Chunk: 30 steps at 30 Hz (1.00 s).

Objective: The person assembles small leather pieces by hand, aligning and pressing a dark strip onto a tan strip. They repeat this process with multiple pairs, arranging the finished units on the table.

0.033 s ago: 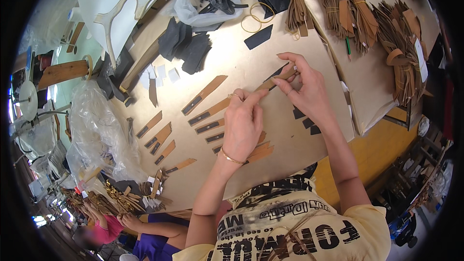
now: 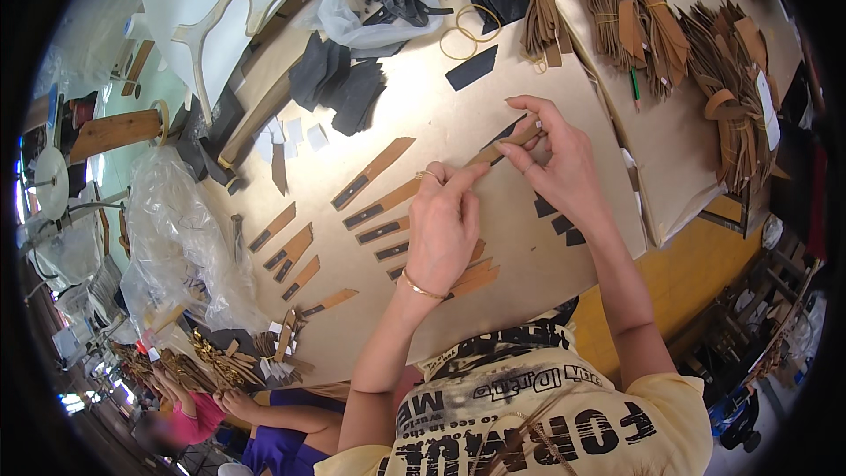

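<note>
A brown leather strip (image 2: 484,155) is stretched between my hands above the table, with a narrow black piece (image 2: 506,133) along its far end. My right hand (image 2: 564,163) pinches the strip's far right end between thumb and fingers. Curled round its nearer end, my left hand (image 2: 443,220) presses it with the index finger and thumb. Around my left hand lie several tan strips (image 2: 381,164), each bearing a black patch near one end. A few small black pieces (image 2: 561,225) lie beside my right forearm.
Black pieces (image 2: 335,84) are stacked beyond the strips, near a plastic bag (image 2: 381,35) of black scraps. Rubber bands (image 2: 457,43) lie by it. Bundled brown strips (image 2: 728,115) occupy the far right. Clear plastic (image 2: 189,242) is heaped at left; a co-worker's arm (image 2: 282,416) shows at lower left.
</note>
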Each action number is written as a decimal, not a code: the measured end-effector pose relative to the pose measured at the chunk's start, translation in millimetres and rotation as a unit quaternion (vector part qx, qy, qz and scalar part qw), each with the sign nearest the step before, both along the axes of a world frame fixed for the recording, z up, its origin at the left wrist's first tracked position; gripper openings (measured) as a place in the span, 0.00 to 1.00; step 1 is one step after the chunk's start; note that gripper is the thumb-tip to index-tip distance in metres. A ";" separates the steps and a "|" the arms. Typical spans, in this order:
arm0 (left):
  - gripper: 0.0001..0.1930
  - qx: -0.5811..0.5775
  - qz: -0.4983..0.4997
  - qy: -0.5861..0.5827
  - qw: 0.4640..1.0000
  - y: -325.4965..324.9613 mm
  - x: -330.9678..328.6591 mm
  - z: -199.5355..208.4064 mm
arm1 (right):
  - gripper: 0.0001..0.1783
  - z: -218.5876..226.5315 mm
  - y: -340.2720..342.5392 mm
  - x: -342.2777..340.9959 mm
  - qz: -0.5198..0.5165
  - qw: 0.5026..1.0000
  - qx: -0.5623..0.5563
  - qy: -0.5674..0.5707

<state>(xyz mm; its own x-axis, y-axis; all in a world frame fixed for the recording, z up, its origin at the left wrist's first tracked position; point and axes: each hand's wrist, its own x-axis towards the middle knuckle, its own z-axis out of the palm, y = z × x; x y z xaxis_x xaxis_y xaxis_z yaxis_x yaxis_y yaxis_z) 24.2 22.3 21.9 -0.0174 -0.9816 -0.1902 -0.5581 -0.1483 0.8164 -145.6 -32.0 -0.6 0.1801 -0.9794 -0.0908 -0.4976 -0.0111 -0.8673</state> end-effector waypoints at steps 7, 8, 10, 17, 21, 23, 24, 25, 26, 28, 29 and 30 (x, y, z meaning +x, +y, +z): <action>0.17 -0.018 -0.016 0.009 1.000 2.5 0.7 -2.8 | 0.28 -1.4 -1.8 -1.4 0.012 1.000 -0.003 0.002; 0.17 -0.034 -0.024 0.008 0.999 3.1 0.6 -3.6 | 0.28 -1.7 -2.3 -1.7 0.012 1.000 0.004 -0.002; 0.18 -0.042 -0.036 -0.010 0.998 5.8 -0.4 -3.5 | 0.28 -2.1 -3.7 -2.1 0.015 1.000 0.011 -0.004; 0.16 -0.003 0.001 0.024 1.000 6.8 -4.2 1.7 | 0.28 0.7 -5.4 -3.0 0.025 0.999 0.021 0.003; 0.20 0.022 -0.009 0.012 1.000 4.8 -1.5 2.0 | 0.28 1.9 -4.9 -2.4 0.023 0.999 0.028 0.007; 0.20 0.012 -0.015 0.000 1.000 5.1 -1.4 0.3 | 0.28 2.2 -5.0 -2.2 0.023 0.999 0.022 0.009; 0.20 -0.002 -0.009 -0.004 1.000 5.4 -1.9 -0.8 | 0.28 2.4 -5.0 -2.2 0.023 0.999 0.019 0.011; 0.20 -0.016 -0.003 -0.009 1.000 5.7 -2.8 -2.0 | 0.27 2.6 -5.1 -2.3 0.025 0.999 0.019 0.016; 0.20 -0.030 0.004 -0.014 0.999 6.1 -3.4 -3.0 | 0.25 2.8 -5.2 -2.5 0.027 0.999 0.018 0.020; 0.21 -0.039 0.003 -0.024 0.999 7.4 -4.5 -3.9 | 0.24 3.2 -5.4 -2.5 0.028 0.999 0.017 0.022; 0.21 -0.044 0.003 -0.028 0.999 7.9 -4.7 -3.9 | 0.24 3.3 -5.4 -2.3 0.027 0.999 0.016 0.020; 0.21 -0.036 -0.003 -0.032 0.999 8.4 -4.5 -3.4 | 0.23 3.4 -5.5 -2.1 0.027 0.999 0.016 0.018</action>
<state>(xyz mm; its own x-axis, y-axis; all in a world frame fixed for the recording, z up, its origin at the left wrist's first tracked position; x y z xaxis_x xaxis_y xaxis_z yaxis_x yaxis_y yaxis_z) 19.7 30.7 18.4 -0.0140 -0.9926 -0.1203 -0.6107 -0.0868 0.7871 -147.8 -37.5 2.8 0.2282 -0.9650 -0.1290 -0.5278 -0.0113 -0.8493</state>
